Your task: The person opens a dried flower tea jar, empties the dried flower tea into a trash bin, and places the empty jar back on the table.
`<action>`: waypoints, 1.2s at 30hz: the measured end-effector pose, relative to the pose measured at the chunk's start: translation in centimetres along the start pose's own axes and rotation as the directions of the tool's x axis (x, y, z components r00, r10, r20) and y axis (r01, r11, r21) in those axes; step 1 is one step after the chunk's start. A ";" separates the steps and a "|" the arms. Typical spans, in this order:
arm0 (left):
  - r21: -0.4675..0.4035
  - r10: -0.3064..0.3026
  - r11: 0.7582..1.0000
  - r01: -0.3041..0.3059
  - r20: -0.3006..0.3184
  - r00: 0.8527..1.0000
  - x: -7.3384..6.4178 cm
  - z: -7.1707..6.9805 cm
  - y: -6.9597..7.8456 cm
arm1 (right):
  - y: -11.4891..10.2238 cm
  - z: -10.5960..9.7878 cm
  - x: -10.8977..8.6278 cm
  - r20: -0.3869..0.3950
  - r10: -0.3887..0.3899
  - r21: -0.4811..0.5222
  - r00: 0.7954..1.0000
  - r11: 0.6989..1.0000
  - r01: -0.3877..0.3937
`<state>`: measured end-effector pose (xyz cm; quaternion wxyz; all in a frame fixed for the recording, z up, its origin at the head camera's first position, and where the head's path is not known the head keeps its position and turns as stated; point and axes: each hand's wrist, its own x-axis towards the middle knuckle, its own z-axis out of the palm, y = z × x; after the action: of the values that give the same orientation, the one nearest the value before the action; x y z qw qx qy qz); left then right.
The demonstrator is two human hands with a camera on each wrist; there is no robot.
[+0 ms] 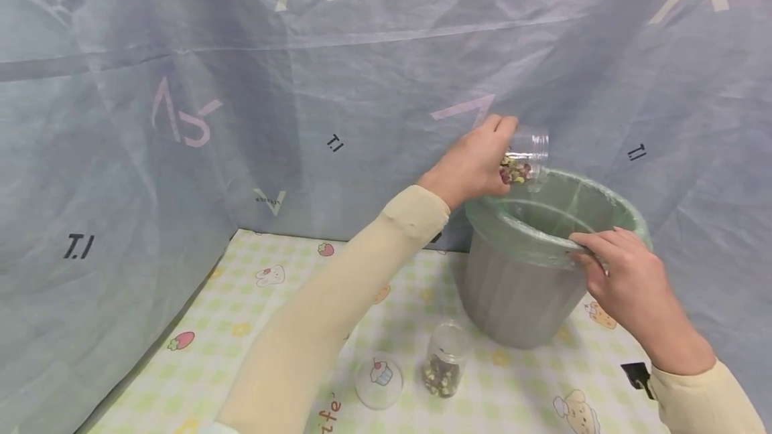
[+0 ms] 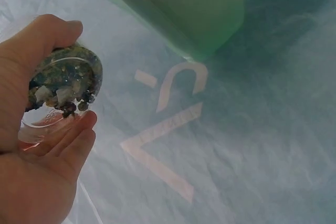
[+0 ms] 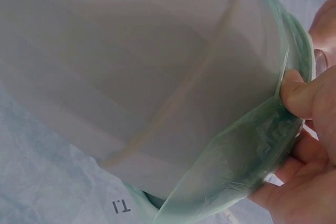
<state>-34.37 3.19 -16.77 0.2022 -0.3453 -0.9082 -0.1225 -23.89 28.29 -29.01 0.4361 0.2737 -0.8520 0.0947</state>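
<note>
Gripping clear jar [image 1: 526, 156] in left hand [image 1: 473, 159], roughly level, mouth over bin [image 1: 519, 293] near back edge of worktop [image 1: 211, 300], presumably to keep spills inside. Pinching green liner [image 1: 519, 236] at bin rim with right hand [image 1: 633, 280], likely for steadiness. Parked nearer front: second jar [image 1: 446, 357], clear lid [image 1: 378, 390].

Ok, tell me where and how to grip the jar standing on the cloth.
Grip the jar round its side wall, about midway up, probably best from the near right. It stands upright and roughly cylindrical, with loose bits in its lower part; the bin rises beyond it, and a clear disc lies to its left.
</note>
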 end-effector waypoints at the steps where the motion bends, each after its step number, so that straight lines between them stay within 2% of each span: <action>1: 0.017 0.015 1.000 -0.015 0.000 1.000 0.1 0.1 0.2 | 0.0 0.0 0.0 -0.002 -0.001 -0.002 1.000 1.000 0.001; 11: 0.118 0.101 0.988 -0.102 0.021 0.995 1.0 0.8 1.7 | 0.2 -0.1 0.0 -0.018 -0.009 -0.014 1.000 1.000 0.009; 23: 0.185 0.146 0.972 -0.144 0.000 0.989 1.4 1.7 1.5 | 0.1 0.0 0.0 -0.010 -0.001 -0.006 1.000 1.000 0.001; 36: 0.185 0.166 0.970 -0.160 -0.016 0.986 1.5 2.1 1.3 | 0.1 0.1 0.3 -0.017 -0.005 0.015 1.000 1.000 0.005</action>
<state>-35.14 5.73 -17.81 0.2566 -0.3967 -0.8810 -0.0267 -24.11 28.19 -28.86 0.4414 0.2782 -0.8470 0.1023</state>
